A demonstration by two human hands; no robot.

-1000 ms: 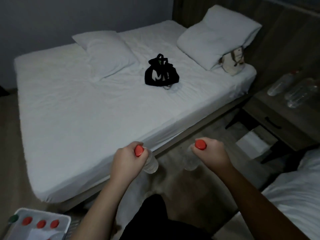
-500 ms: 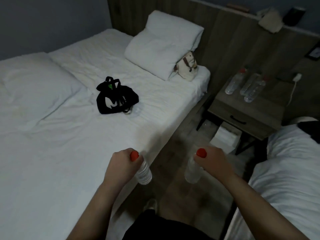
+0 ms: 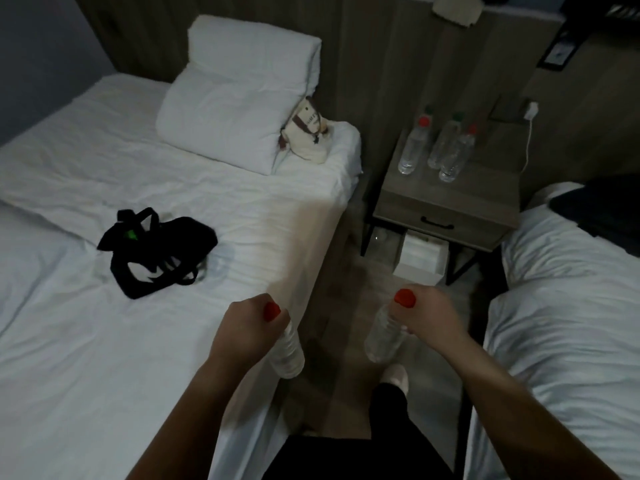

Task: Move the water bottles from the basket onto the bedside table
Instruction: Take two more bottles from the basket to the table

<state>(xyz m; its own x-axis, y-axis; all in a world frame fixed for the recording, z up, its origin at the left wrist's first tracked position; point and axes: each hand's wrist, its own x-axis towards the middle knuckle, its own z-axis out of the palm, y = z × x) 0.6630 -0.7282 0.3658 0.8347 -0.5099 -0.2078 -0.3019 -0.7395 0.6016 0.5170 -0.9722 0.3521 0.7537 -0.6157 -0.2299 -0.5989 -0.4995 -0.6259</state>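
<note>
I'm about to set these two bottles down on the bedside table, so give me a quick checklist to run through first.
1. Left hand grips the left bottle at the neck: ok.
2. Right hand grips the right bottle at the neck: ok.
3. Caps on: ok, left cap and right cap are both in place.
4. Bare room on the bedside table: ok, its right part is free beside the three standing bottles.
5. Table within reach: not ok, it stands ahead of both hands.
6. Charger cable clear of that spot: cannot tell.
</note>
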